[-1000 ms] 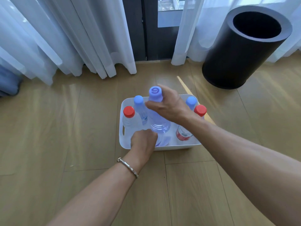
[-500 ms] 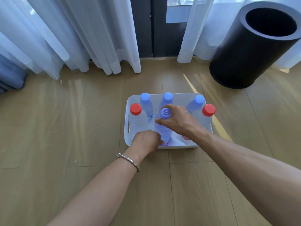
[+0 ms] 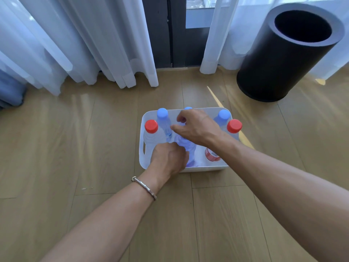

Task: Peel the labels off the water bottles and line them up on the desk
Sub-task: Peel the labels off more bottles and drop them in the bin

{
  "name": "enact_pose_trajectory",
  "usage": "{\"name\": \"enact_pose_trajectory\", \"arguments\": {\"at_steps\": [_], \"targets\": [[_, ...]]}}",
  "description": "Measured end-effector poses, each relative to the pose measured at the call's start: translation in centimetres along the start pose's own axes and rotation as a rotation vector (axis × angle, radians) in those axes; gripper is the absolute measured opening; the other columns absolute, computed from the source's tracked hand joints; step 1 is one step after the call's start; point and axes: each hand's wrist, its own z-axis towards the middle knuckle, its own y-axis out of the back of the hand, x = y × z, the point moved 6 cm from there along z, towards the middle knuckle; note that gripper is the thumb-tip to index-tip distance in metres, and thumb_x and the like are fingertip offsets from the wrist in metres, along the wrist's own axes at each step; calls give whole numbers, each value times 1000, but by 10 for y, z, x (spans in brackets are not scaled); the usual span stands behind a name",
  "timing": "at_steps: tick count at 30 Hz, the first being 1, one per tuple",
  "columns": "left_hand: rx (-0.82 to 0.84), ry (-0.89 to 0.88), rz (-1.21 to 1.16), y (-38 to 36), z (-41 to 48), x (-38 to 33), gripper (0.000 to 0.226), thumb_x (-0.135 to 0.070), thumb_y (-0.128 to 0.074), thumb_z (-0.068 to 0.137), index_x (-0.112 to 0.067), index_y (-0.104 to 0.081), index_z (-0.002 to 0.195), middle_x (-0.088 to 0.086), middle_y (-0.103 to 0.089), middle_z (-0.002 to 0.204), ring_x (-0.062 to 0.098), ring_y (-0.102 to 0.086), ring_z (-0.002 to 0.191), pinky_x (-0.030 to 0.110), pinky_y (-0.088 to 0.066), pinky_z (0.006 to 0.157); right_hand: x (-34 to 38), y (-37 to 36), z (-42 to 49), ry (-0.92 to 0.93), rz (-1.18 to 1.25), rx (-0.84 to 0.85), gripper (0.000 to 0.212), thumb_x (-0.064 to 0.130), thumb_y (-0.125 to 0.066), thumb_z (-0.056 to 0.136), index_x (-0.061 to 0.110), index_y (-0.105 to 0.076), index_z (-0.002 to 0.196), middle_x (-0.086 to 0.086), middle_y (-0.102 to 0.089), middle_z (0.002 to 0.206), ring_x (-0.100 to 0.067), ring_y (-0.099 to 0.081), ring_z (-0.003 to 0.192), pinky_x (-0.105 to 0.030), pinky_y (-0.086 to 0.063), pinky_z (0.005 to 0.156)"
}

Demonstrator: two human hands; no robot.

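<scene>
A white plastic bin (image 3: 143,148) stands on the wooden floor (image 3: 56,148) at frame centre and holds six water bottles upright. A red-capped bottle (image 3: 151,129) and a blue-capped bottle (image 3: 162,115) stand at its left side. A second blue-capped bottle (image 3: 223,115) and a red-capped bottle with a red label (image 3: 234,126) stand at its right side. A further blue cap (image 3: 188,108) shows at the rear wall. The central bottle (image 3: 186,147) stands between both hands. The left hand (image 3: 169,157), with a metal bracelet (image 3: 144,187) on its wrist, sits at the bin's front wall against this bottle. Its grip is curled, but what it holds cannot be told. The right hand (image 3: 197,127) hovers over the bottle's top, which it hides. Its grip is narrow, fingers bent, contents not visible. A black cylindrical container (image 3: 283,59) stands at upper right, with white curtains (image 3: 85,44) along the top of the frame.
</scene>
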Motion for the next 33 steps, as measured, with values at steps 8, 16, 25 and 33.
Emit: {"name": "enact_pose_trajectory", "arguments": {"at_steps": [8,16,25,33], "targets": [[-572,-39,-110,82,5,11,39,-33,-47,83,-11,-59,53,5,-56,49,27,-54,41,17,-22,45,-2,55,-1,-78,79,-156,28,29,-48,90,12,-70,94,-5,-70,90,-24,-62,84,-32,-52,73],[-516,156,-250,100,23,49,42,-42,-44,95,-14,-62,122,11,-61,114,31,-56,100,39,-41,80,-54,87,-13,-326,-243,-9,31,35,-62,85,9,-67,99,-10,-65,94,-28,-64,84,-40,-57,77],[-377,134,-399,93,30,34,47,-37,-46,97,-19,-46,140,8,-52,129,27,-49,116,37,-39,96,-71,64,-32,-499,-385,310,34,42,-56,90,14,-48,73,-3,-57,71,-21,-58,76,-31,-49,72],[-222,52,-568,95,31,26,60,-43,-52,94,-23,-33,148,2,-39,146,21,-37,133,34,-33,106,-41,97,-13,-390,-283,186,39,41,-72,78,14,-67,104,-4,-67,84,-20,-63,79,-31,-51,66]]}}
